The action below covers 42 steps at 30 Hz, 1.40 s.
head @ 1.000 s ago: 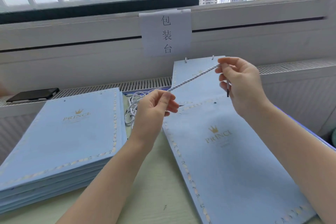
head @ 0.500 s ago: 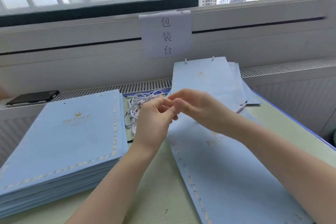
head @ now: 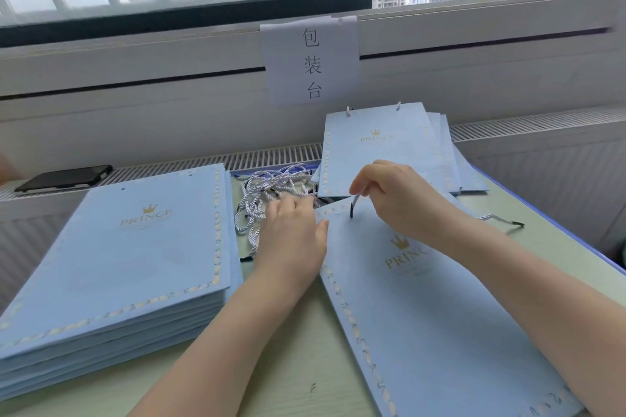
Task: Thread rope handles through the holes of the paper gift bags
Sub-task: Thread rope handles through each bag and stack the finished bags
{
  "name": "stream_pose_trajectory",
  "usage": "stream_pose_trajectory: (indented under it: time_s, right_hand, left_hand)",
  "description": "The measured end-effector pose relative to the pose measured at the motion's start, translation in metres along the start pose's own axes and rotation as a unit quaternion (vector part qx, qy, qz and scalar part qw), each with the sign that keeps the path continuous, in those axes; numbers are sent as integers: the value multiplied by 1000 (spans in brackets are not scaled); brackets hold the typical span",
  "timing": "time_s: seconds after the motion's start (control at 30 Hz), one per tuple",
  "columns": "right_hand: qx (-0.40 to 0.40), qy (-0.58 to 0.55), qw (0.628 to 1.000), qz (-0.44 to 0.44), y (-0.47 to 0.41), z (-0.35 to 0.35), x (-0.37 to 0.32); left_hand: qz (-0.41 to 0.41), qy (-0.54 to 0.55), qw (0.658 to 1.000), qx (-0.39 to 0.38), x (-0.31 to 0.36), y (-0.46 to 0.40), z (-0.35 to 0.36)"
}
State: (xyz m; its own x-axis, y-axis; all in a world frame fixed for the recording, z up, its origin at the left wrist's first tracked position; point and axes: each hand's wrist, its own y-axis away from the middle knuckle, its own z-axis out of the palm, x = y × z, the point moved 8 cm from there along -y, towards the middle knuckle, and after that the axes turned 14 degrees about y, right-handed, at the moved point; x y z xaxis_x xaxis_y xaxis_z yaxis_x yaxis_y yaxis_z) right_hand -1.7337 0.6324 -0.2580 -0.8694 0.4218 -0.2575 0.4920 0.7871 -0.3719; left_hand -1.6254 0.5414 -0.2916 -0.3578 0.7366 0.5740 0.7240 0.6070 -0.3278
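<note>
On gift bag [head: 423, 298], right hand [head: 396, 200] pinching rope [head: 355, 203]

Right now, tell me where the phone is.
The phone lies at the far left of the head view, on the radiator ledge under the window, behind the stack of bags.

Pale blue bag [head: 440, 315], gold crown; white-navy twisted rope [head: 358, 198].
</note>
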Motion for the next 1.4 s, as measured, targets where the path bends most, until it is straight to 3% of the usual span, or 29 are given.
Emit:
stream_pose_trajectory:
  time_s: [0.13, 0.43, 0.5, 0.67, 0.87, 0.93, 1.0, 1.1, 1.27, 1.4]
  right_hand:
    - [-66, 31, 997, -14, 1, 13, -1]
    - [-139, 31, 989, -32, 10, 21, -12]
    - [-129, -22, 991, -30, 9, 17, -15]
    - [-93, -200, 975, -10, 6, 4, -16]
    - [-125, -320, 939, -3, 8, 9, -16]
    - [-105, -281, 954, -28, 8, 6, -20]
    - [-67, -167, 982, -61, 6, 3, -24]
    - [-33, -61, 995, -76, 5, 4, -27]
    - [-16, -42, 995, -92, 8, 0, -28]
    - [-39, -91, 992, -72, 10, -6, -28]
  left_hand:
    - [-14, 33, 999, -16, 2, 1, 2]
    - [62, 17, 998, 10, 12, 1, -10]
    - [68, 17, 997, 18, 13, 0, -13]
    - [85, 133, 987, 18, 18, -1, -20]
    - [110, 155, 981, 42, 22, 1, -24]
    - [121, 147, 980, 54, 21, 0, -25]
    - [127, 140, 980, 64, 21, -1, -27]
    - [121, 158, 977, 77, 20, -1, -30]
    - [111, 186, 971, 96, 20, 2, -36]
    - [98, 187, 972, 106, 15, -1, -39]
